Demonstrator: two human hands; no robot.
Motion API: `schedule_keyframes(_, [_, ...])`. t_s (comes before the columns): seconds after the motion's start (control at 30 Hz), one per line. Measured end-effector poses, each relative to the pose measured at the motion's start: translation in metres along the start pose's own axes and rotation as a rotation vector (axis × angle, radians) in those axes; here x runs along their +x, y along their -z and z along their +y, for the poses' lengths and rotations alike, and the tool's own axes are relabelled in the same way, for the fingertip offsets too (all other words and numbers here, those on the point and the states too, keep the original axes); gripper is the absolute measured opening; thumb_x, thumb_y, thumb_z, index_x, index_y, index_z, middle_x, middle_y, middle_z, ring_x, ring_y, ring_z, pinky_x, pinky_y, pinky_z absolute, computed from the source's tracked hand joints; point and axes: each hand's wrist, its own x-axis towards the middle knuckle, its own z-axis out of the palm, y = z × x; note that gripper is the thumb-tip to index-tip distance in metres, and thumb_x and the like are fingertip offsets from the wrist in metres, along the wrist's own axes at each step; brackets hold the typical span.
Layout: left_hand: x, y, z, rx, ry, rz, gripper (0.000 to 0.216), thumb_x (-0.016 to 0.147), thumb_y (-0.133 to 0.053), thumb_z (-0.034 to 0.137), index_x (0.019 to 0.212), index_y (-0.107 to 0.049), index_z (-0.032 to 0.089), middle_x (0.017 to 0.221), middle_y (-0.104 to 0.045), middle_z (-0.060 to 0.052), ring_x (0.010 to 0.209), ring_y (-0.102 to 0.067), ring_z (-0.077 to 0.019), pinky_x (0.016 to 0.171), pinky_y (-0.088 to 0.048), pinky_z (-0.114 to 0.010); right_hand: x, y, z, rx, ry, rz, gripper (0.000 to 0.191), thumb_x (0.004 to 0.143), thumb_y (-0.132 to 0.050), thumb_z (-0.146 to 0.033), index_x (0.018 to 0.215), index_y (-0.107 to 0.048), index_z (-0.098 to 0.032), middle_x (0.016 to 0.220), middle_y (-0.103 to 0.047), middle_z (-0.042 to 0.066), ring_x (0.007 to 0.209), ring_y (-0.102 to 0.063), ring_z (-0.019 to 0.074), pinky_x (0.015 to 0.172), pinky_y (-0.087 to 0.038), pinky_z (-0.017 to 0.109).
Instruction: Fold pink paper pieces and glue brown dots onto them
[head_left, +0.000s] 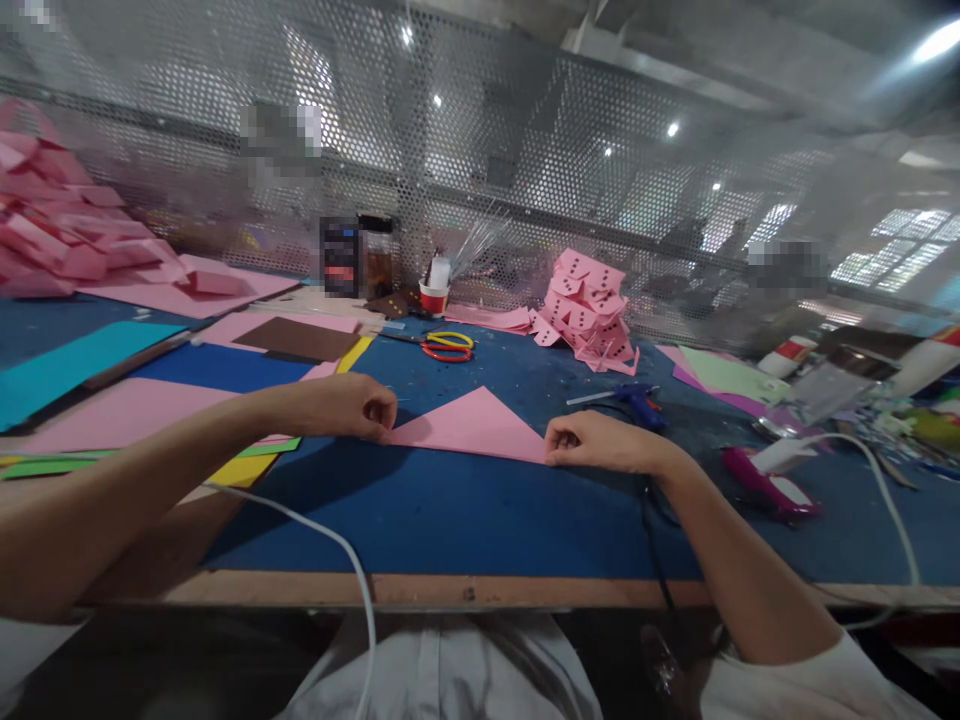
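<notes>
A pink sheet of paper [476,422], folded to a triangle, lies on the blue table top with its peak pointing away from me. My left hand [358,407] pinches the triangle's left corner, fingers curled and pressed together. At the opposite corner my right hand [589,440] is closed in the same way, its fingertips on the paper. The long straight edge runs between both hands, nearest to me. Just beyond the right hand rests a blue glue gun [641,405]. Scissors [450,346] with red and yellow handles lie past the triangle.
Coloured sheets [202,370] are spread at left, below a heap of pink paper pieces [67,220]. Dotted pink pieces [589,310] are stacked at the back, near a red and white cup [433,298]. A white cable [330,535] hangs over the front edge; a magenta device [772,485] lies right.
</notes>
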Motion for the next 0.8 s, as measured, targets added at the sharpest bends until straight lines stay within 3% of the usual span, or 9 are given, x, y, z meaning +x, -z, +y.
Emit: schedule_keyframes(0.8, [0.005,-0.001,-0.01,-0.09,-0.001,-0.056,0.024,0.077,-0.067,0.045,0.079,-0.066,0.021,0.067,-0.069,0.0,0.066,-0.063,-0.0173,0.055,-0.04,-0.023,-0.006,0.007,-0.004,0.001,-0.055,-0.05,0.02,0.082,-0.066,-0.034,0.095,-0.069,-0.018,0.088,-0.07,0.004,0.078,-0.062,0.0178,0.065,-0.042,0.025])
